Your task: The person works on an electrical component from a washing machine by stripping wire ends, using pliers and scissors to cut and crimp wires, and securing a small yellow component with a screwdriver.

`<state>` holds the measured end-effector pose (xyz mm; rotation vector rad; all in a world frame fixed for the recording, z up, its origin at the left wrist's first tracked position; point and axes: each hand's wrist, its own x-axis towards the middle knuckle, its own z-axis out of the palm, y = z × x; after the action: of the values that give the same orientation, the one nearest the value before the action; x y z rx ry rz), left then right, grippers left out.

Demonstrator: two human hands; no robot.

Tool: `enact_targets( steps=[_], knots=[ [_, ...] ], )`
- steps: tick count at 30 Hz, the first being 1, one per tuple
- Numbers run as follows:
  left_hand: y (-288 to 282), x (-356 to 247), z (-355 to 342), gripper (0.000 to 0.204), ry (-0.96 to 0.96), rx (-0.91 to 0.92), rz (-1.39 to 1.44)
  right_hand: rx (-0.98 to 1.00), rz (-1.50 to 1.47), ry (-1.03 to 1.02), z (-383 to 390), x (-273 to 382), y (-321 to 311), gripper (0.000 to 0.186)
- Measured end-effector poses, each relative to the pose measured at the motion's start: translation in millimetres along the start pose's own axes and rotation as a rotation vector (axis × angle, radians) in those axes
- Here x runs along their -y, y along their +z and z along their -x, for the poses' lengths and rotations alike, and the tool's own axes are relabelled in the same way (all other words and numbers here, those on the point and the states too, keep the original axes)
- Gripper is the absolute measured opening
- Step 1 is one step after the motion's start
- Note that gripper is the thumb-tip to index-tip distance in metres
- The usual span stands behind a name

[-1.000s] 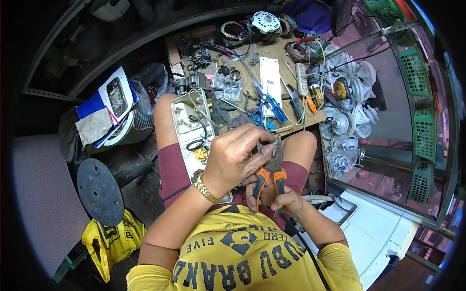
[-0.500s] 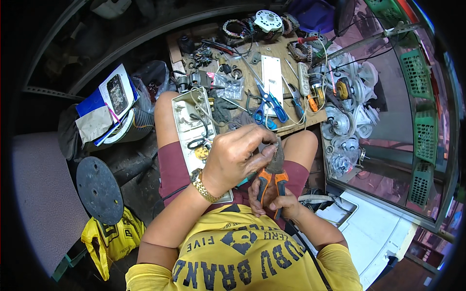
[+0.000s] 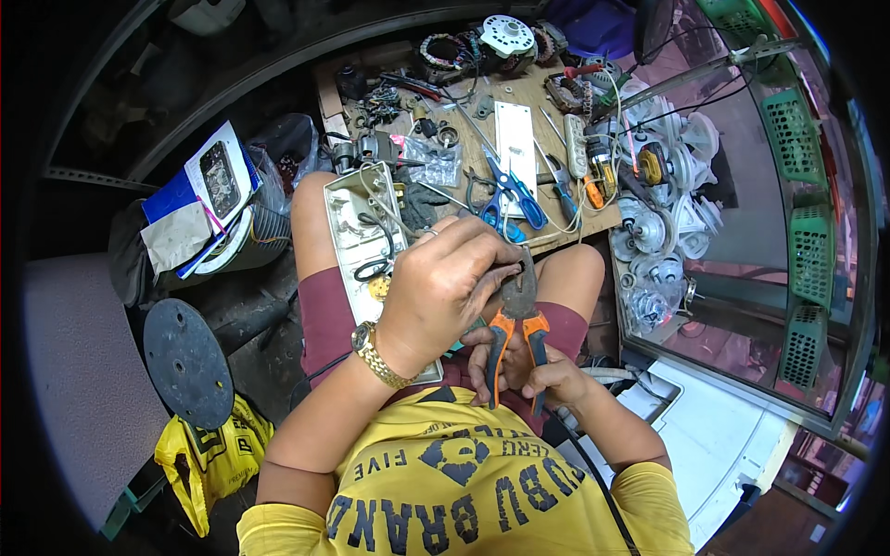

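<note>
My right hand (image 3: 553,374) grips combination pliers (image 3: 519,326) with orange and black handles, their jaws pointing up and away from me. The handles are spread apart. Beside the jaws, my left hand (image 3: 447,283), with a gold watch on its wrist, has its fingers closed in a pinch. What sits between those fingertips is too small to make out. A long cream-coloured casing (image 3: 348,222) lies across my lap under the left hand. Inside it show dark wires (image 3: 373,269) and a round yellow part (image 3: 378,289). My left hand hides part of the casing.
Ahead, the wooden workbench (image 3: 547,139) carries blue scissors (image 3: 513,190), screwdrivers, a white power strip (image 3: 577,148) and motor coils (image 3: 445,54). Clear plastic impellers (image 3: 649,227) crowd the right side by a glass case. A round black plate (image 3: 188,361) stands at left.
The pliers' handles have opened wider in my right hand. My left hand has shifted slightly left and down, keeping its pinch beside the jaws.
</note>
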<state>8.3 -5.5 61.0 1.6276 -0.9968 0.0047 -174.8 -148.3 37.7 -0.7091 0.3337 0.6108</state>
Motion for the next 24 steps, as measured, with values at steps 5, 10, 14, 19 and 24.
enact_targets(
  steps=[5, 10, 14, 19, 24],
  knots=[
    [2, -2, 1, 0.024, 0.023, -0.005, -0.034, 0.069, -0.024, 0.008, 0, -3, -4, 0.11],
    [2, 1, 0, 0.025, 0.042, 0.007, -0.028, 0.084, -0.048, -0.002, 1, -6, -2, 0.111],
    [3, 5, 0, 0.024, 0.033, 0.005, -0.026, 0.081, -0.047, 0.012, 2, -4, -2, 0.113],
    [5, 7, 2, 0.022, -0.001, 0.01, -0.022, 0.089, -0.05, 0.007, 2, -4, -1, 0.114],
    [3, 9, 1, 0.02, -0.016, 0.026, -0.021, 0.061, -0.053, -0.001, 0, -3, 5, 0.108]
  ],
)
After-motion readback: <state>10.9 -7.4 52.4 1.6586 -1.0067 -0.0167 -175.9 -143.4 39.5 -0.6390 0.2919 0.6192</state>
